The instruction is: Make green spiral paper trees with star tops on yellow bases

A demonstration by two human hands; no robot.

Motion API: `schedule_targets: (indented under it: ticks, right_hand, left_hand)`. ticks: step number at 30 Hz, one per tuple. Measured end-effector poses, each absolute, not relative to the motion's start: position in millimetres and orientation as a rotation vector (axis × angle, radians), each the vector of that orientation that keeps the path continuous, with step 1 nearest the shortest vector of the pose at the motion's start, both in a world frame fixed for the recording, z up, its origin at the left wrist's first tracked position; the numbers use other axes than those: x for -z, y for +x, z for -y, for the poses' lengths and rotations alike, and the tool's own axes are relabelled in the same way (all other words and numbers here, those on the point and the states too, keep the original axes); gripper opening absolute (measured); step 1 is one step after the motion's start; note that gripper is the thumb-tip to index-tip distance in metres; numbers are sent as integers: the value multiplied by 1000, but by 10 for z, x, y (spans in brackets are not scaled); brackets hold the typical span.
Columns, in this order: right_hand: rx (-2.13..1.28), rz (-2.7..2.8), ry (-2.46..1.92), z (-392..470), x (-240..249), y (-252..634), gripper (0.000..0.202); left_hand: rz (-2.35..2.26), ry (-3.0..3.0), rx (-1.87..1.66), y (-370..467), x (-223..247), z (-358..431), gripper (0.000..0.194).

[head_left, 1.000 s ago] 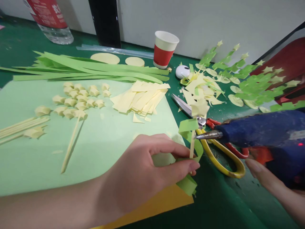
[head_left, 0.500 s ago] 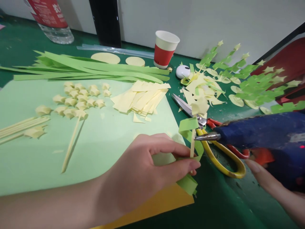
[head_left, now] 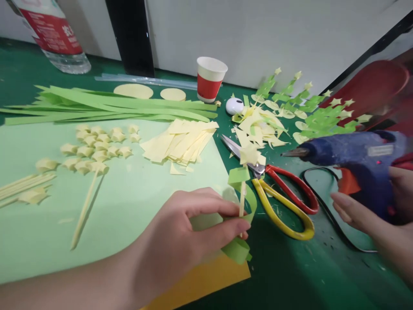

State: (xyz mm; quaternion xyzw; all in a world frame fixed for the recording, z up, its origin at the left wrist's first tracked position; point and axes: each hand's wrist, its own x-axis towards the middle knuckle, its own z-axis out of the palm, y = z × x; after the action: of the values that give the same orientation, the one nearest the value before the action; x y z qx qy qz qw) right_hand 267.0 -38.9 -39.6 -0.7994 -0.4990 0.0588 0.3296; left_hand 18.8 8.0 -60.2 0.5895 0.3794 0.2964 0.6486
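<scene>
Stick (head_left: 242, 199) upright in left hand (head_left: 184, 230)

Star-topped pale stick (head_left: 242, 200), blue hot-glue gun (head_left: 351, 148) held apart.
The stick stands nearly upright, a green paper strip (head_left: 252, 203) curling around it below the pale-yellow star (head_left: 249, 154); the gun's metal nozzle (head_left: 297, 153) points left, red light (head_left: 378, 162) glowing.

Red-labelled bottle (head_left: 56, 36) stands far left on green tabletop (head_left: 290, 275); black post (head_left: 130, 36) to its right. Red-banded cup (head_left: 210, 82) stands upright near pale wall (head_left: 258, 34).
</scene>
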Motion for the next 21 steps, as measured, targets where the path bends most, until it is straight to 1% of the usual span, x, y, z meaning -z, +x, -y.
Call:
schedule_targets:
  ticks: [2, 5, 6, 8, 11, 14, 16, 18, 21]
  right_hand:
    - [-168, 1225, -2118, 311, 342, 2675, 43]
    - [-367, 1159, -2046, 224, 252, 2768, 40]
    - [-388, 1157, -2044, 198, 222, 2818, 40]
    - [-283, 1222, -2189, 147, 171, 2929, 38]
    - [14, 1345, -2505, 78, 166, 3073, 32]
    - [46, 1407, -2540, 35, 279, 3161, 28]
    - [39, 1484, -2504, 31, 369, 3181, 31]
    - [110, 1546, -2436, 45, 412, 3155, 37]
    - [291, 1598, -2247, 98, 347, 2979, 58]
  left_hand:
    - [-867, 1312, -666, 196, 599, -79, 18]
    - [-876, 1284, -656, 198, 599, -63, 19]
    - [-891, 1287, -651, 196, 598, -57, 19]
    - [-924, 1317, -623, 191, 591, -48, 20]
    - [-970, 1363, -595, 181, 564, -51, 20]
    - [-1009, 1428, -632, 169, 513, -69, 23]
    - [-1021, 1493, -667, 157, 460, -86, 24]
    - [-1009, 1558, -713, 142, 387, -100, 24]
    - [-977, 1638, -794, 119, 241, -109, 21]
